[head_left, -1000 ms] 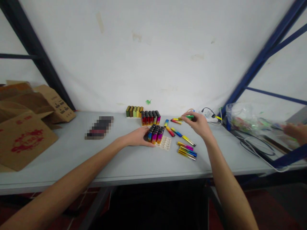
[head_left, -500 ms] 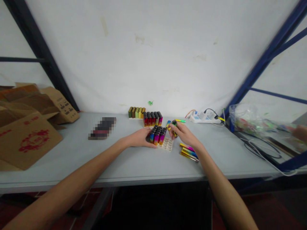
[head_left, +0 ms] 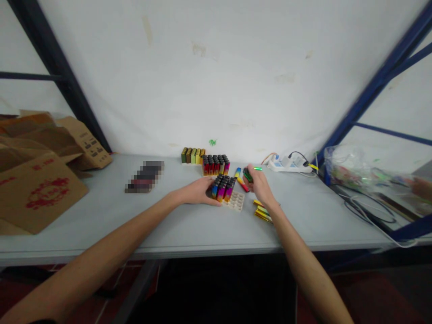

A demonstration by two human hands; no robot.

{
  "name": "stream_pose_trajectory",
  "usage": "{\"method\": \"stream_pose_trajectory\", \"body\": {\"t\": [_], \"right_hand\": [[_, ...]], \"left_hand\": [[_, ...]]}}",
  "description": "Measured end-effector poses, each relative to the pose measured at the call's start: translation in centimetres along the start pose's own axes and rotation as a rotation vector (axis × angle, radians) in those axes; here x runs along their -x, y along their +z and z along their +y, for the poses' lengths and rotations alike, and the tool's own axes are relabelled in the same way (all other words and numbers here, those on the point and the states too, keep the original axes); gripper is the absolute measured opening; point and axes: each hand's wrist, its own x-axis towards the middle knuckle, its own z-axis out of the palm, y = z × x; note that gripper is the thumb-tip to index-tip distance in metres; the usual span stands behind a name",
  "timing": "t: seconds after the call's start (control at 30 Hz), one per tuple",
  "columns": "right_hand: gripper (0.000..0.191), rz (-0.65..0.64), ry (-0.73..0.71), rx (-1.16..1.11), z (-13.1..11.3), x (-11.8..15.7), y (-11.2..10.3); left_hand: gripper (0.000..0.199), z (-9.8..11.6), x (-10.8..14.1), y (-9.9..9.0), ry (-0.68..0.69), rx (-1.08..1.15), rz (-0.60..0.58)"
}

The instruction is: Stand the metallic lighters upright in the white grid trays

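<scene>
My left hand (head_left: 197,191) curls around the left side of a block of colourful lighters (head_left: 222,189). They stand upright in a pale slotted tray (head_left: 239,202), whose right part shows bare slots. To the right of the tray, my right hand (head_left: 259,183) is closed around a green lighter (head_left: 248,174). Just left of that hand lie a blue-and-yellow lighter (head_left: 238,173) and a red-and-yellow lighter (head_left: 243,184). Behind its fingers a shiny green lighter (head_left: 258,168) partly shows. Several gold and coloured lighters (head_left: 262,212) lie by my right wrist, partly covered by the forearm.
Two more blocks of upright lighters stand behind, one red and purple (head_left: 216,165), one green and yellow (head_left: 193,155). A white power strip (head_left: 290,165) lies near the wall. Left are a pixelated dark object (head_left: 145,177) and cardboard boxes (head_left: 43,193); right, plastic bags (head_left: 354,166) and another person's hand (head_left: 421,186).
My right hand has moved right and slightly up from beside the tray, with the green lighter in it. The red-and-yellow lighter now shows on the table. My left hand stays at the tray.
</scene>
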Motion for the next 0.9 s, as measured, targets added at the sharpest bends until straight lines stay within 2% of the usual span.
{"method": "stream_pose_trajectory", "body": {"t": [0.07,0.13,0.3,0.57,0.77,0.9], "right_hand": [[0.066,-0.016,0.055,-0.038,0.3,-0.1,0.1],[0.061,0.022,0.083,-0.049,0.9,-0.1,0.1],[0.052,0.046,0.079,0.009,2.2,0.0,0.0],[0.043,0.017,0.068,0.071,1.8,-0.1,0.1],[0.045,0.022,0.087,0.097,2.0,0.1,0.0],[0.056,0.0,0.123,-0.046,1.4,0.3,0.1]], "left_hand": [[0.073,-0.1,0.0,0.1,-0.009,-0.002,0.004],[0.073,-0.2,0.0,0.1,-0.02,-0.005,0.002],[0.076,-0.4,-0.1,0.2,-0.025,-0.013,-0.007],[0.079,-0.5,-0.1,0.2,-0.043,-0.022,-0.013],[0.077,-0.5,0.0,0.1,-0.043,-0.045,-0.018],[0.074,-0.3,0.0,0.0,-0.026,-0.036,-0.014]]}}
